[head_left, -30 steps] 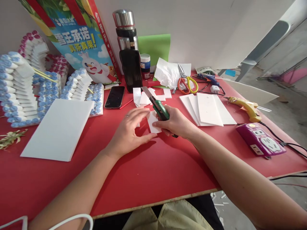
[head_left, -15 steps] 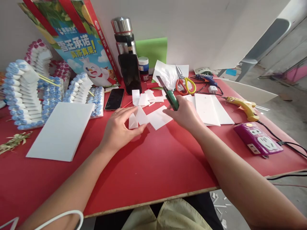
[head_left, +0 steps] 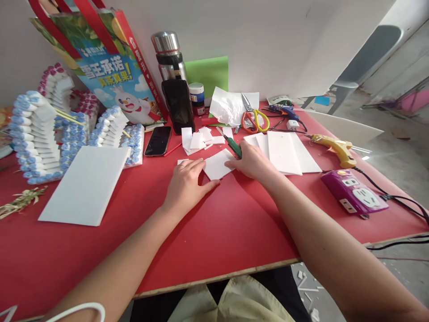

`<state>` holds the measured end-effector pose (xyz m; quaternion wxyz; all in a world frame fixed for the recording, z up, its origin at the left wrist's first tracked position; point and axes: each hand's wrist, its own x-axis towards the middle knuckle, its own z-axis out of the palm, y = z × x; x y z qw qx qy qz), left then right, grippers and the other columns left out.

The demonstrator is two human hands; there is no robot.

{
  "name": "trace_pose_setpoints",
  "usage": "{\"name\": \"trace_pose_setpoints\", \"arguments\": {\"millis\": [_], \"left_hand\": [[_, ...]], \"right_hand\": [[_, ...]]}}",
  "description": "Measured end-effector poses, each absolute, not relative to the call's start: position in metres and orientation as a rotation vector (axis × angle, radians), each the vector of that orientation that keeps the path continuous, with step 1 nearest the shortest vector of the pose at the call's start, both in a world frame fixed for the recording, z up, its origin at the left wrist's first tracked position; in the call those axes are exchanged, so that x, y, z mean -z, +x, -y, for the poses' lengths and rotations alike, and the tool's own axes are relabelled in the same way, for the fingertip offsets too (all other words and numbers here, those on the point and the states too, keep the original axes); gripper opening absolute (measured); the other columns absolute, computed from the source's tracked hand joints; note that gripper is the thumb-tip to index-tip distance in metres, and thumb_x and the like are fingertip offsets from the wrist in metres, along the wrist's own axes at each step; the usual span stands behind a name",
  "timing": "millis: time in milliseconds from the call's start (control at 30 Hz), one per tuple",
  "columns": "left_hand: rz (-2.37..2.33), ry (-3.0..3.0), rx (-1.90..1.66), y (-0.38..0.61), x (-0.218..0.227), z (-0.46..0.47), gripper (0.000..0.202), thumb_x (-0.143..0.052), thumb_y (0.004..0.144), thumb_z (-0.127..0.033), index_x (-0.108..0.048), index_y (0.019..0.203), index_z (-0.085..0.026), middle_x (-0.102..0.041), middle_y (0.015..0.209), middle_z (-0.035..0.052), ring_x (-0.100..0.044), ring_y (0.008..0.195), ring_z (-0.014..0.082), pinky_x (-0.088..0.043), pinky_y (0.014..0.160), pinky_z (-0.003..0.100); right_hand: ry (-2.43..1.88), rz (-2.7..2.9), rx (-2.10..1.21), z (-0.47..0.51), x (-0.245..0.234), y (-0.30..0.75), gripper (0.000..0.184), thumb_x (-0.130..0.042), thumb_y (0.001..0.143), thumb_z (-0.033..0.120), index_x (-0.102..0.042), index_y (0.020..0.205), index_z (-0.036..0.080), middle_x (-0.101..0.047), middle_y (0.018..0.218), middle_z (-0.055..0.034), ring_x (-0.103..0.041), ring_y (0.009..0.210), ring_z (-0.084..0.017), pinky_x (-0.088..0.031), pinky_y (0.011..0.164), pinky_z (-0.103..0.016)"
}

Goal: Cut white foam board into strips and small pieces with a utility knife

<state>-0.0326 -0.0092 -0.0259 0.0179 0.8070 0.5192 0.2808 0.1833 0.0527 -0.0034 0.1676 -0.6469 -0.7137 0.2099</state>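
Note:
My right hand (head_left: 250, 160) grips a green utility knife (head_left: 233, 146), its blade pointing up and left, low over the table. Just in front of it lies a small white foam-board piece (head_left: 217, 164), flat on the red table. My left hand (head_left: 187, 185) is open, with its thumb apart from the fingers, and rests at the left edge of that piece. Another white scrap partly shows behind its fingers. Beyond both hands is a loose group of white offcuts (head_left: 197, 140). Larger white boards (head_left: 284, 152) lie overlapping beside my right hand.
Red-and-yellow scissors (head_left: 255, 120), a yellow glue gun (head_left: 335, 147) and a purple power strip (head_left: 355, 194) lie to the right. A phone (head_left: 158, 141), a steel bottle (head_left: 166, 44), a white board (head_left: 86, 185) and blue-white models (head_left: 36, 138) stand or lie leftward.
My left hand has moved right, from the small scraps to the foam-board piece. In my right hand, the utility knife has come down lower, its blade tipped closer to the table.

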Motion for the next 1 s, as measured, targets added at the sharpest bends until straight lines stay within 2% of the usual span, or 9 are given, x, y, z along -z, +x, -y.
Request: {"name": "trace_pose_setpoints", "arguments": {"millis": [167,433,667,1000], "left_hand": [[-1.627,2.556,-0.855,-0.032,0.026,0.009,0.047,-0.068,0.086,-0.052,-0.067,0.117,-0.017,-0.067,0.125,0.0142,-0.057,0.114,0.0332,-0.045,0.099,0.050],[-1.621,2.588,-0.780,-0.033,0.021,0.006,0.039,-0.069,0.086,-0.049,-0.071,0.114,-0.022,-0.066,0.113,0.0110,-0.056,0.107,0.0305,-0.045,0.096,0.048],[-1.642,2.590,-0.731,-0.031,0.021,0.008,0.039,-0.069,0.086,-0.047,-0.070,0.114,-0.020,-0.066,0.112,0.0121,-0.055,0.107,0.0321,-0.043,0.092,0.048],[-1.621,2.626,-0.582,-0.034,0.014,0.015,0.046,-0.061,0.082,-0.034,-0.064,0.125,-0.017,-0.060,0.123,0.0150,-0.053,0.112,0.0354,-0.043,0.091,0.050]], "right_hand": [[-1.824,2.077,-0.586,-0.053,0.003,0.185,0.038,-0.071,0.072,0.047,-0.042,0.079,0.024,-0.059,0.084,-0.0032,-0.054,0.073,-0.021,-0.034,0.055,-0.029],[-1.760,2.116,-0.609,-0.049,-0.001,0.184,0.027,-0.068,0.074,0.041,-0.048,0.074,0.023,-0.059,0.076,-0.0013,-0.053,0.070,-0.019,-0.033,0.058,-0.028],[-1.791,2.096,-0.622,-0.048,0.000,0.184,0.024,-0.069,0.073,0.041,-0.054,0.076,0.022,-0.059,0.074,-0.0007,-0.054,0.069,-0.018,-0.033,0.057,-0.027],[-1.818,2.102,-0.612,-0.048,-0.001,0.184,0.027,-0.069,0.073,0.043,-0.051,0.074,0.022,-0.058,0.073,0.0000,-0.052,0.067,-0.018,-0.033,0.057,-0.028]]}}
